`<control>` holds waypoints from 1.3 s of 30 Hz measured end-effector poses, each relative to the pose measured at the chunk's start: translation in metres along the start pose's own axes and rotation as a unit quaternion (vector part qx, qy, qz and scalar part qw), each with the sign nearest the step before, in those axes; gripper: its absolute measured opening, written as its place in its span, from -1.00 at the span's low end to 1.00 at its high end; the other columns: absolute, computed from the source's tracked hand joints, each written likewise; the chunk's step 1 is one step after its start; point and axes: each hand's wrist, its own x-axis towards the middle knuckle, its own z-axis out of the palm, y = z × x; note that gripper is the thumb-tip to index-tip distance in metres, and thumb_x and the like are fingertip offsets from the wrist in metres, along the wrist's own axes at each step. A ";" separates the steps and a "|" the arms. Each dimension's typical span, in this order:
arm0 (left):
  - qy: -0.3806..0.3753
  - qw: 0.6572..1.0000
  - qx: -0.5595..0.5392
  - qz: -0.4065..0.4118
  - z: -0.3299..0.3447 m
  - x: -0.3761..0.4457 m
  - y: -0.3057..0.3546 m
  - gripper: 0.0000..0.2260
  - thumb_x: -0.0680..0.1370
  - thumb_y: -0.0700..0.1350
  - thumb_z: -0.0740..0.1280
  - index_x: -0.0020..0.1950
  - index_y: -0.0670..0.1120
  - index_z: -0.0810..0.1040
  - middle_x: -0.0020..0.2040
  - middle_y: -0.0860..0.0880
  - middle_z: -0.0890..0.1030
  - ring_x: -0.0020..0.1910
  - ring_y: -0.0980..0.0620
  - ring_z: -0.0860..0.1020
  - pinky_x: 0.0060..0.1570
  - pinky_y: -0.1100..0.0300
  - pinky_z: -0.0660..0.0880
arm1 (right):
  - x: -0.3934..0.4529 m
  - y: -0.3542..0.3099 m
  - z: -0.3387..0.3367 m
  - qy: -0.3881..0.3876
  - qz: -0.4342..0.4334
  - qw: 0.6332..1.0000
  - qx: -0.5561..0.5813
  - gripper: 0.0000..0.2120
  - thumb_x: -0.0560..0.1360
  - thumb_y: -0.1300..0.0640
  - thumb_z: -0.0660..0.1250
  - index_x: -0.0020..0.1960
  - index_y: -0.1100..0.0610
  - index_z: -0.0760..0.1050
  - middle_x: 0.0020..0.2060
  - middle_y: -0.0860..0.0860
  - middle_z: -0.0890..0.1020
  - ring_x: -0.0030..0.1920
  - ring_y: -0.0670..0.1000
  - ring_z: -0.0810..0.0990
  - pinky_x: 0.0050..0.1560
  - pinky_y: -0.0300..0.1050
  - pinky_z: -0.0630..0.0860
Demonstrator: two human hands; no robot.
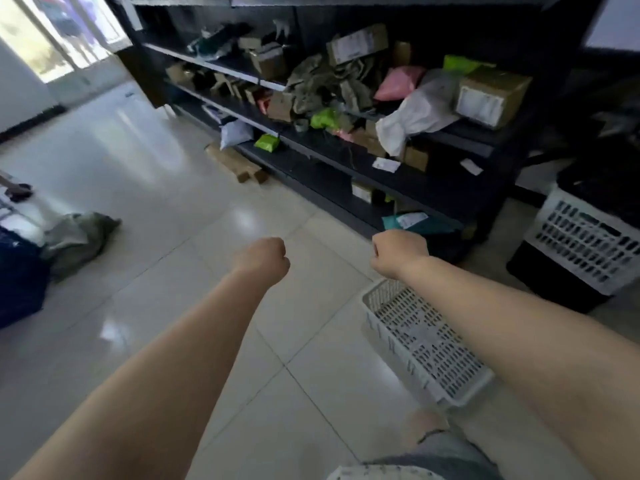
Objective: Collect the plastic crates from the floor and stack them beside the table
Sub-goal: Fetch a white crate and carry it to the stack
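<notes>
Both my left hand [266, 258] and right hand [398, 252] are fisted, empty, above the white slotted crate [420, 341], which looks light and stiff, best gripped at its rim.

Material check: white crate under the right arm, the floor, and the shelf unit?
White crate: looks like moulded plastic, matte, with slotted lattice walls. Floor: glossy ceramic-type tile, with grout lines and window glare. Shelf unit: dark, matte, possibly painted metal or laminate; too dim to tell.
</notes>
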 end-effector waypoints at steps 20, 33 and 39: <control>-0.105 0.944 0.104 0.295 0.092 0.190 0.219 -0.63 0.56 -0.10 0.19 0.37 -0.06 0.39 0.33 -0.10 0.47 0.27 -0.13 0.49 0.10 0.07 0.47 | -0.011 0.200 0.113 -0.025 0.469 0.853 0.228 -0.71 0.48 0.03 0.27 0.13 0.14 0.55 0.03 0.10 0.61 0.05 0.13 0.60 -0.15 -0.17 0.43; -0.214 0.952 0.086 0.202 0.431 0.338 0.281 -0.47 0.51 -0.13 0.26 0.45 -0.13 0.21 0.38 -0.20 0.35 0.37 -0.25 0.33 0.31 -0.15 0.37 | 0.072 0.279 0.439 -0.065 0.690 0.660 0.292 -0.37 0.44 -0.02 0.37 0.38 0.17 0.21 0.28 0.18 0.38 0.28 0.22 0.41 0.21 0.11 0.41; -0.220 0.972 0.050 0.070 0.552 0.411 0.284 -0.30 0.56 -0.17 0.25 0.57 -0.10 -0.10 0.57 -0.19 0.02 0.51 -0.30 0.12 0.45 -0.20 0.19 | 0.099 0.318 0.553 -0.025 0.755 0.558 0.343 0.04 0.36 0.13 0.49 0.55 0.12 -0.19 0.49 0.18 0.11 0.45 0.24 0.20 0.38 0.30 0.24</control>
